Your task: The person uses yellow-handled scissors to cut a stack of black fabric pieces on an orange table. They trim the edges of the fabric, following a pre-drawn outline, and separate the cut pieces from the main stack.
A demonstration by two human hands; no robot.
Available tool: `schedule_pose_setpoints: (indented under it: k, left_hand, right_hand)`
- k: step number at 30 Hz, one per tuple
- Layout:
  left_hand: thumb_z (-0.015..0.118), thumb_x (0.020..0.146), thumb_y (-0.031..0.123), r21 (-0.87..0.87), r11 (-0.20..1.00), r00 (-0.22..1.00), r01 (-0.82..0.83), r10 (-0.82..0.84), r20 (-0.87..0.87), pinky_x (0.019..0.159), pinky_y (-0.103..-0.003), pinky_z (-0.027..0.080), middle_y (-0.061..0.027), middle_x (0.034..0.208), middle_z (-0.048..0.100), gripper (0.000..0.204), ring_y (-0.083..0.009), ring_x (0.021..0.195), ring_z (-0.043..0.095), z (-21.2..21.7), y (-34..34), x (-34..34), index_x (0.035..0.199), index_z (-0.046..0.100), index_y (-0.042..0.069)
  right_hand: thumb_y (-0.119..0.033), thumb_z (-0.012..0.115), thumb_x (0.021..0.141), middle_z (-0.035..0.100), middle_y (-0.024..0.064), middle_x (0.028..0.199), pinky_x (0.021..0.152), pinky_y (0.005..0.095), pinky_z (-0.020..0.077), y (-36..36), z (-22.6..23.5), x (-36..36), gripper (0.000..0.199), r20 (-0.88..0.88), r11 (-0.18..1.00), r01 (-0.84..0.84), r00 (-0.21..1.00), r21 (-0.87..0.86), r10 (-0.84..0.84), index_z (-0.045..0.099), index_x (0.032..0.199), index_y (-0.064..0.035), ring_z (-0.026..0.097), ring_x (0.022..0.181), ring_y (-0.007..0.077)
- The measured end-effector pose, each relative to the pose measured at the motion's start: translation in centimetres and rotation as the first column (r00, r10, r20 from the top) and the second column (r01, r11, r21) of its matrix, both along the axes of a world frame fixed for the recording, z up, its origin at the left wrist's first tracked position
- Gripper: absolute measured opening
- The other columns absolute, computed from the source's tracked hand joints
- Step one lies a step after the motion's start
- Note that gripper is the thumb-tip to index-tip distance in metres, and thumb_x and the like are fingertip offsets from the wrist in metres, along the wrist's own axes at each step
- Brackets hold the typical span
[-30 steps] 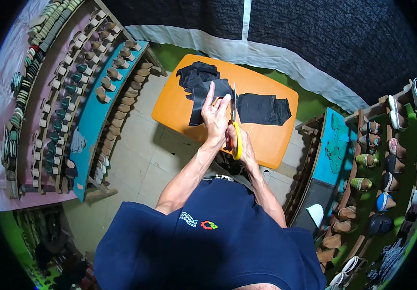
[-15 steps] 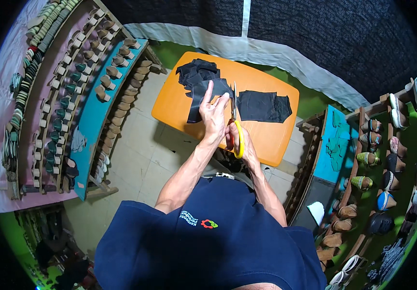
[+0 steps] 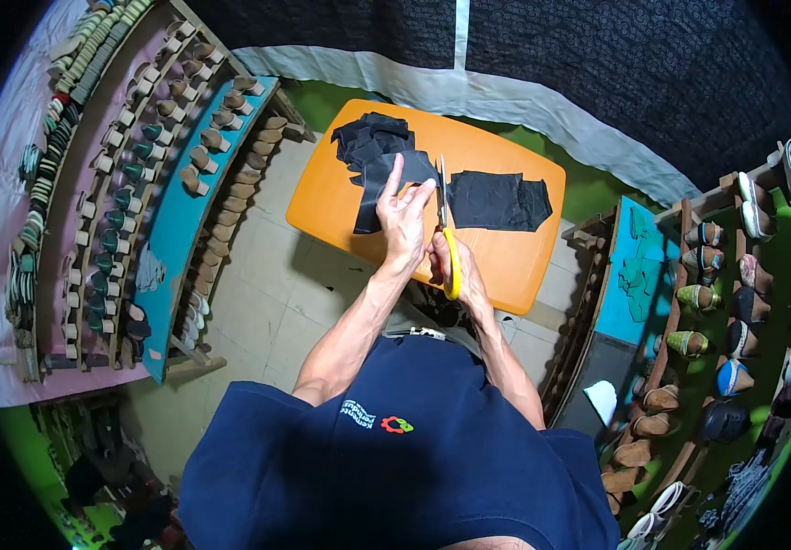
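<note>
My left hand (image 3: 402, 225) pinches a dark piece of cloth-like material (image 3: 370, 194) between thumb and fingers, one finger pointing up along it. In my right hand (image 3: 469, 270) is a pair of scissors (image 3: 453, 266) with yellow handles. Its blades point away from me and stand at the right edge of the held piece, close together. Beyond my left hand lies a crumpled heap of black pieces (image 3: 373, 136). To the right of the blades, a flatter black stack (image 3: 499, 200) rests on the orange table (image 3: 515, 275).
Racks of shoe lasts and heeled forms (image 3: 196, 179) stand on the left, with a blue board (image 3: 175, 266). On the right are a blue-topped bench (image 3: 617, 307) with green scraps and shelves of shoes (image 3: 696, 298). A dark curtain (image 3: 597, 73) hangs behind the table.
The scissor blades have come closer together at the edge of the dark piece. Both hands stay almost in the same place.
</note>
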State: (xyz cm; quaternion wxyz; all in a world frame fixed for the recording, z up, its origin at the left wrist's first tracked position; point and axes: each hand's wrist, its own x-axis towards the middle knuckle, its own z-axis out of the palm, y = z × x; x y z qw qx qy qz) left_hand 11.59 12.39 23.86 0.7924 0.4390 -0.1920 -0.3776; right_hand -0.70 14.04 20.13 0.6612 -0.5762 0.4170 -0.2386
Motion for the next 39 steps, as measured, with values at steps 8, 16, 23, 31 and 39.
schedule_pose_setpoints:
  k: [8,16,23,31,39]
  left_hand:
    - [0.069,0.084,-0.008,-0.044,0.999,1.000,0.013,-0.013,-0.002,0.080,-0.020,0.049,-0.0046,0.095,0.066,0.071,-0.0062,0.082,0.059,-0.3,-0.2,0.3,0.149,0.040,0.000]
    - [0.066,0.085,-0.011,-0.062,0.991,0.993,0.116,-0.116,0.002,0.091,-0.024,0.050,-0.0111,0.112,0.067,0.070,-0.0120,0.097,0.063,-0.1,0.1,1.7,0.149,0.037,-0.003]
    - [0.067,0.084,-0.011,-0.013,0.984,0.984,0.177,-0.177,0.024,0.088,-0.023,0.051,-0.0078,0.103,0.068,0.071,-0.0100,0.090,0.064,0.2,0.2,3.4,0.149,0.038,-0.002]
    - [0.067,0.084,-0.010,0.000,0.973,0.972,0.232,-0.231,0.029,0.085,-0.023,0.054,-0.0066,0.092,0.067,0.071,-0.0105,0.085,0.066,0.4,0.3,4.7,0.149,0.038,-0.001]
    - [0.069,0.083,-0.008,0.023,0.970,0.968,0.243,-0.244,0.055,0.083,-0.021,0.052,-0.0051,0.091,0.069,0.070,-0.0077,0.081,0.065,0.8,0.4,5.4,0.147,0.042,-0.002]
  right_hand:
    - [-0.058,0.050,0.098,0.046,-0.0014,0.063,0.044,0.0263,0.0393,0.2,1.3,-0.1,0.052,0.045,0.988,0.046,0.998,0.148,-0.053,0.053,0.085,-0.0077,0.045,0.048,0.0106]
    - [-0.063,0.065,0.088,0.041,-0.0072,0.057,0.039,0.0229,0.0324,0.3,1.8,-0.5,0.053,0.063,0.972,0.084,0.993,0.221,-0.100,0.052,0.080,-0.0124,0.040,0.043,0.0047]
    - [-0.058,0.067,0.089,0.039,-0.0079,0.055,0.038,0.0232,0.0308,0.1,2.2,-0.6,0.049,0.082,0.971,0.057,0.994,0.234,-0.078,0.052,0.078,-0.0123,0.038,0.041,0.0042]
    - [-0.056,0.070,0.088,0.039,-0.0079,0.054,0.037,0.0240,0.0291,-0.5,2.4,-1.1,0.048,0.039,0.973,0.057,0.997,0.223,-0.067,0.054,0.076,-0.0121,0.037,0.040,0.0044]
    - [-0.056,0.071,0.087,0.041,-0.0060,0.051,0.037,0.0243,0.0312,-1.3,2.6,-1.6,0.052,-0.007,0.989,0.028,1.000,0.144,-0.027,0.052,0.069,-0.0114,0.040,0.039,0.0056]
